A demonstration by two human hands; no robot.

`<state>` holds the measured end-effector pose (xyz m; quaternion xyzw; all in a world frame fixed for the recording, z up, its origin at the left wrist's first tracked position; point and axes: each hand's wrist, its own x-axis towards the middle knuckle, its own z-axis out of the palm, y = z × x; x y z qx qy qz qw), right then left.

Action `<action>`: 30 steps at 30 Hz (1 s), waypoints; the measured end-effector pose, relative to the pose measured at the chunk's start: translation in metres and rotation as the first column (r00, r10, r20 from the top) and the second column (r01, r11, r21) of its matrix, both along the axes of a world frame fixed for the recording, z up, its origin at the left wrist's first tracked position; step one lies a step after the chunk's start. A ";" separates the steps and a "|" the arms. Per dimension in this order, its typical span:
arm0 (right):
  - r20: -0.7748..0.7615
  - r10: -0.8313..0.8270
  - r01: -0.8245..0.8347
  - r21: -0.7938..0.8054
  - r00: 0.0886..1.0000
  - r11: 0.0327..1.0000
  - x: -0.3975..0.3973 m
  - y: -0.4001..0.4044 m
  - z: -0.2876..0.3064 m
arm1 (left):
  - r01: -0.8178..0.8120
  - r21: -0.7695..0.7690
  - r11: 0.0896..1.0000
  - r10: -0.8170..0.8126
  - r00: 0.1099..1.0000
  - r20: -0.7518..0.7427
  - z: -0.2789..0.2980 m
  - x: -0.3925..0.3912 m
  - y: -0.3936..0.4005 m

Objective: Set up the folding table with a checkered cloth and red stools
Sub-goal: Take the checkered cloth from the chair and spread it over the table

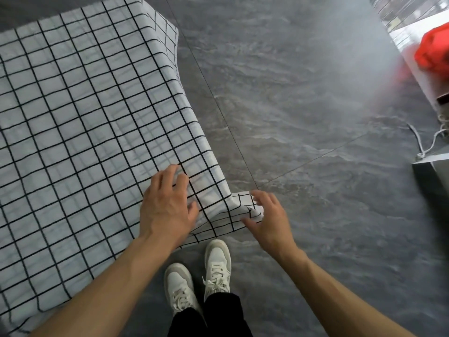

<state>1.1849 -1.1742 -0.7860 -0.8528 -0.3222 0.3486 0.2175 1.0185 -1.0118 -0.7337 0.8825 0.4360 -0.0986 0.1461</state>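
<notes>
Your cloth point(85, 122) covers the worktop; left hand point(167, 205) presses flat, fingers spread, right hand point(267, 215) fingers pinch the corner; stools remain.

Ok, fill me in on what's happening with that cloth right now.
A person stands at the near corner of a table already covered by the checkered cloth. The left hand lies flat on the cloth at that corner, fingers spread. The right hand has its fingers on the cloth corner that hangs off the edge, seemingly adjusting the drape. Something red sits blurred at the far right; whether it is the stools cannot be told.
</notes>
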 end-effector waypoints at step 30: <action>0.416 0.802 -0.755 -0.323 0.428 0.570 -0.048 0.078 0.017 | 0.167 -0.008 0.986 -0.168 0.982 -0.086 -0.027 -0.076 -0.006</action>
